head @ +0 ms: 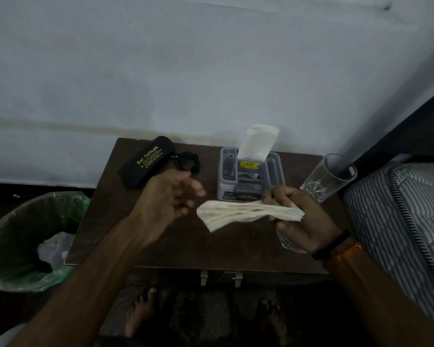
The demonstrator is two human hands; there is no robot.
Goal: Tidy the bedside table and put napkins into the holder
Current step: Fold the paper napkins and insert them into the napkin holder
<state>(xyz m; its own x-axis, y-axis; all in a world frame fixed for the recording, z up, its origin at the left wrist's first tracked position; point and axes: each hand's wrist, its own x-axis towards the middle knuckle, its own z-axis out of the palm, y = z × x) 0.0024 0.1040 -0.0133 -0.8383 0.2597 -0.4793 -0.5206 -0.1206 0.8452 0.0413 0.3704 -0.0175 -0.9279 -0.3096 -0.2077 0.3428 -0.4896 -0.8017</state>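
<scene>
Holder (251, 176): grey, at back of bench (161, 246), one napkin (257, 141) already upright in it. Stack (238, 212): I see it pinched at one end by right hand (296, 216), held over the bench just before the holder, not yet in. Left hand (171, 199): fingers relaxed, holding nothing, near the stack. Case (147, 161), cord (187, 161), glass (328, 176): on bench; I judge tidying partly done.

**A:** The left hand (172, 196) is pretty smeared, can't really make out its fingers. And the small print on the black glasses case (147, 161) is too tiny to read.

**B:** Same with the yellow sticker (246, 164) on the holder (251, 175). Plus the right hand (297, 219) covers most of a glass dish (286, 242), and the bed (406, 221) runs off the right edge.
</scene>
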